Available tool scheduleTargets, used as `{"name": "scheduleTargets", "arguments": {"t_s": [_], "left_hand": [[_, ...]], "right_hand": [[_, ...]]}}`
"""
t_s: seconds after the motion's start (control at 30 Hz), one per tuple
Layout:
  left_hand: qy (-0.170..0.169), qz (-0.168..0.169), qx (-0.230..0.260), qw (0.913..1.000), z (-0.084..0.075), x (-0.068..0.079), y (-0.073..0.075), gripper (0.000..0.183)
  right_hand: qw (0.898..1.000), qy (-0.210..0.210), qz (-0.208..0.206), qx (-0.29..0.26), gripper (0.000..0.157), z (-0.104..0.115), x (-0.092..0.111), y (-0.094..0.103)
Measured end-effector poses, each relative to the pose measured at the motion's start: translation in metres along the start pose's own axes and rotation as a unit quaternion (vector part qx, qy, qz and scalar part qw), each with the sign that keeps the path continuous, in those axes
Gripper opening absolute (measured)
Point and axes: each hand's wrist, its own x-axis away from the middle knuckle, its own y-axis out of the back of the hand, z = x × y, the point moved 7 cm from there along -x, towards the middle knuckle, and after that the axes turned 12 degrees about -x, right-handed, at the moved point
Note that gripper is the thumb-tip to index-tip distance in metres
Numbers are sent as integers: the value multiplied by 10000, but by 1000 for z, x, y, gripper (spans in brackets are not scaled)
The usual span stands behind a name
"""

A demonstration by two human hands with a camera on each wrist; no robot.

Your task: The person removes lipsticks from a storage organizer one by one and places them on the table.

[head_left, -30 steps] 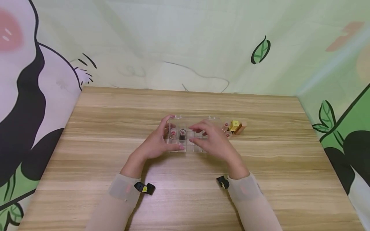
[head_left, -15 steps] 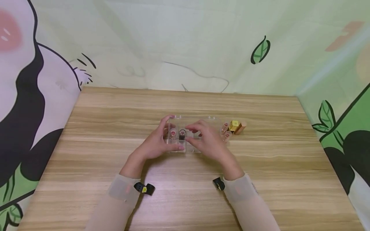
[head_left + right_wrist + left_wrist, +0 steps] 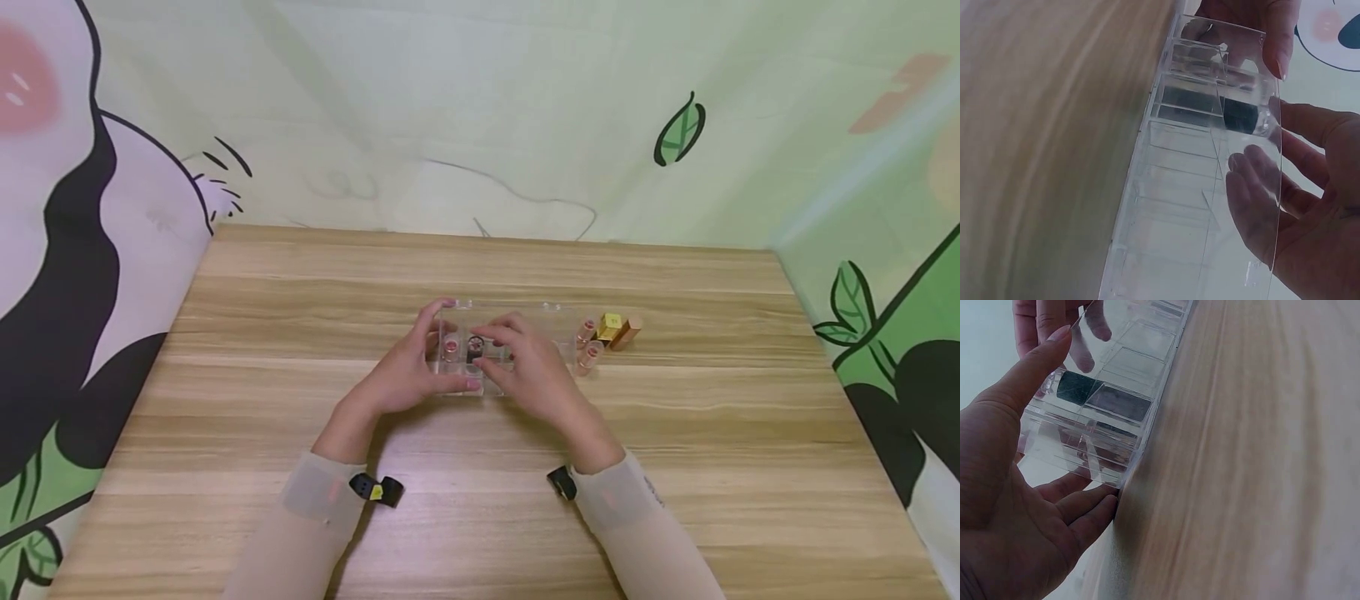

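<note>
A clear compartmented organizer (image 3: 491, 388) stands on the table between my hands. My left hand (image 3: 405, 367) grips its left end, thumb along the front and fingers behind. Two lipsticks sit in its left compartments: one with a red top (image 3: 451, 348) at the far left, and a black one (image 3: 475, 348) beside it, dark with a clear top in both wrist views. My right hand (image 3: 528, 367) reaches over the organizer, thumb and forefinger spread on either side of the black lipstick's top. In the right wrist view its other fingers (image 3: 1250, 200) show through the clear wall.
To the right of the organizer, two pinkish clear-topped lipsticks (image 3: 588, 357) stand near a yellow-gold tube (image 3: 609, 326) and a copper one (image 3: 627, 332). The wooden table (image 3: 480, 517) meets a printed cloth backdrop (image 3: 480, 108) behind.
My right hand has moved left across the organizer to the black lipstick, uncovering more of the pinkish lipsticks at the right. The left hand and the organizer have stayed put.
</note>
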Motion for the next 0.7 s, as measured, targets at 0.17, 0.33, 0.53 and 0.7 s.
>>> {"name": "scheduleTargets", "arguments": {"t_s": [0.17,0.33,0.53,0.7], "left_hand": [[5,-11,-23,10000,0,0,0,116],[-22,8,-6,10000,0,0,0,115],[-53,9,-49,10000,-1,0,1,114],[-70,6,-91,9999,-1,0,2,114]], "right_hand": [[10000,7,-53,51,37,1,0,-2],[10000,-56,-45,58,38,0,1,-5],[9998,20,-178,116,37,3,2,-6],[9995,85,-283,120,34,3,3,-6]]}}
